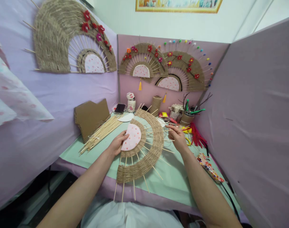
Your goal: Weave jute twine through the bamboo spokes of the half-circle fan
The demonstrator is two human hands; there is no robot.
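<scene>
Gripping a half-round fan by its straight edge, a person's left hand sets its thumb on the smooth, pink-dotted panel above a mint tabletop. Two bands of coarse brown twine, one narrow and one wide, arc around that panel, crossed by slim pale sticks that fan out past the rim. The right hand hangs beside the outer stick tips, its fingers drawn in; whether they pinch a stick or a strand cannot be told.

Three more twine fans hang on the fabric-covered walls: one at left, with felt-like flowers, and two at back, near two yellow tassels.

On the table lie one bundle of straight sticks, flat brown cardboard, one white cutout with a curved edge and one dark phone. One twine spool and one lidded jar stand behind. At right sit one can of twigs, fuzzy red stems and one flower-print tool.
</scene>
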